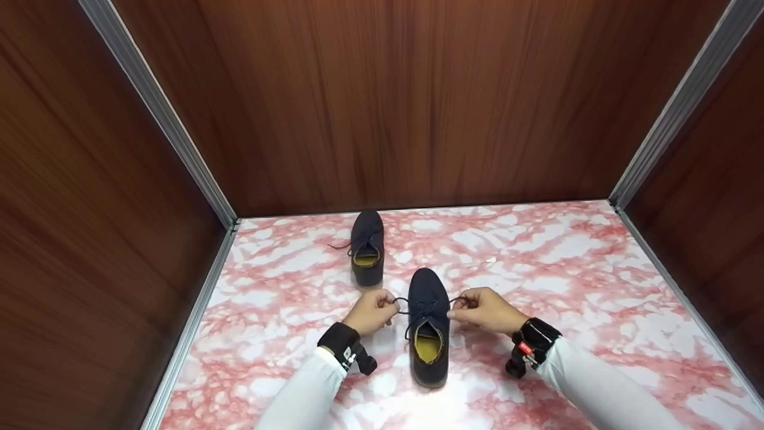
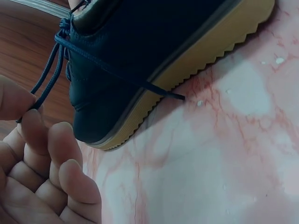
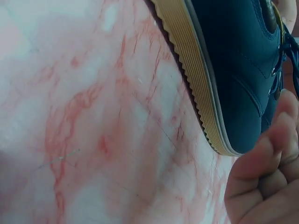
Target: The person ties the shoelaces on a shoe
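Note:
A dark blue lace-up shoe (image 1: 428, 292) with a yellow insole stands between my hands, its toe pointing away from me. At its left side my left hand (image 1: 371, 312) pinches a loop of the shoelace (image 2: 48, 70) between thumb and forefinger. On the opposite side my right hand (image 1: 486, 309) pinches the lace there, drawn out from the shoe; in the right wrist view its fingertips are partly cut off by the frame edge. One loose lace end (image 2: 161, 92) hangs down over the shoe's side and tan ridged sole (image 2: 210, 46).
A second dark shoe (image 1: 368, 239) stands farther back to the left, one lace sticking out sideways. Brown wood-look panels (image 1: 418, 101) with grey metal edging (image 1: 179, 131) enclose the red-and-white marbled surface (image 1: 555, 263) on the left, right and back.

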{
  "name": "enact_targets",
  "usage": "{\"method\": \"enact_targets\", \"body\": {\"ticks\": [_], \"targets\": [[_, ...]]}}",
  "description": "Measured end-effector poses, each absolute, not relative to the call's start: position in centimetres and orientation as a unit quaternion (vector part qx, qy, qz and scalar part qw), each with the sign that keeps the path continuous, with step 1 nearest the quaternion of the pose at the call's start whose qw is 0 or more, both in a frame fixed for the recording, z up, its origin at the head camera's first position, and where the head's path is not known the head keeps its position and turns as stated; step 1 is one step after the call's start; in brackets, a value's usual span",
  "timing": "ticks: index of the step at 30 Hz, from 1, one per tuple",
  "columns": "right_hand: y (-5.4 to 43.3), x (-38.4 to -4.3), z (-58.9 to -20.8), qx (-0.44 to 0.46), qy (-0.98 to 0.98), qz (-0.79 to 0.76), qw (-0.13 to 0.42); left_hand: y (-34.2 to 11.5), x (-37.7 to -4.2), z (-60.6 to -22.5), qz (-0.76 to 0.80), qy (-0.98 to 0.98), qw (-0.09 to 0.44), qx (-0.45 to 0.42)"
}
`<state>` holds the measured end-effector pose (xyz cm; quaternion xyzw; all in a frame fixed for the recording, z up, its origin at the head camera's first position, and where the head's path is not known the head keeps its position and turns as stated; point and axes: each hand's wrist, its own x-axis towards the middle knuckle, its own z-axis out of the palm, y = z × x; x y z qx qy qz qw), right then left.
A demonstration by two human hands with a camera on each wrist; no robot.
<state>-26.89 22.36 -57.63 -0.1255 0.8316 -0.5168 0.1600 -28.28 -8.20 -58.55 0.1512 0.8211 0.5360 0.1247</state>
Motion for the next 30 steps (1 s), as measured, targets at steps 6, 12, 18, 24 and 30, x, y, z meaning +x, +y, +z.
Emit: {"method": "enact_targets", "body": {"ticks": [6,12,18,24,30], "targets": [[21.81,-26.71,-58.06,-0.173,0.807,-0.546,0.147,-7.78,-28.23,-58.49,0.548,0.812,0.132,0.15],[21.64,-26.85,-58.1,-0.182,0.8,-0.554,0.142,-7.51,-28.17,-58.5,0.552,0.81,0.129,0.15],[21.68,-26.86,-58.09,-0.163,0.805,-0.55,0.149,-7.52,-28.18,-58.77,0.55,0.812,0.123,0.151],[21.77,-26.75,-57.82,-0.15,0.817,-0.536,0.149,-7.44,-28.12,-58.74,0.551,0.811,0.128,0.149],[22.05,-26.88,-57.23,-0.157,0.829,-0.509,0.167,-7.28,-28.14,-58.84,0.559,0.805,0.132,0.148]]}}
